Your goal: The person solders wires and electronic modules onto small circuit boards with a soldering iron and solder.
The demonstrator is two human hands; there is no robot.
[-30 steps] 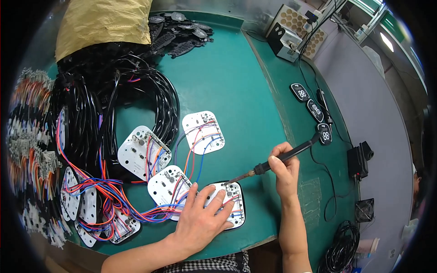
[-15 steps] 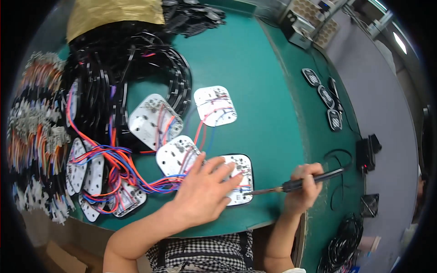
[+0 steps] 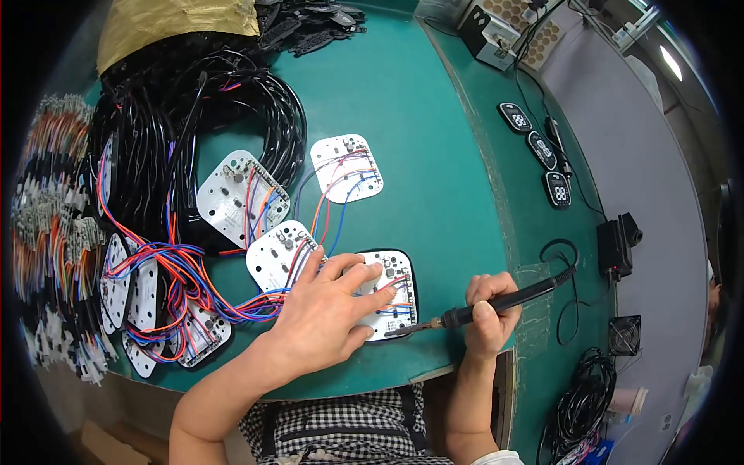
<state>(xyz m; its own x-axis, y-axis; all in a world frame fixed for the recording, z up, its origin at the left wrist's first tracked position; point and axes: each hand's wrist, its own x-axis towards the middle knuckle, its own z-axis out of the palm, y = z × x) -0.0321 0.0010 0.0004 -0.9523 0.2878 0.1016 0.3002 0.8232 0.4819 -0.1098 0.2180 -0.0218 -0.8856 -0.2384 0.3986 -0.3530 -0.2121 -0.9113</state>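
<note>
A white circuit board with red and blue wires lies near the front edge of the green table. Across it and a neighbouring wired board rests my left hand, palm down, fingers spread and fingertips on the front board. My right hand is closed around the dark handle of a soldering iron. The iron's tip meets the board's lower edge, just below the wire ends. My left fingers hide part of the board and its wires.
Two more wired boards, one farther back and one at centre-left, lie behind my left hand. Black cable coils and bundled wires fill the left. Along the right stand display panels, a black power box and a fan.
The iron's tip has moved leftward from the board's right side to its lower edge. My left hand stays spread on the board. The whole view has shifted slightly.
</note>
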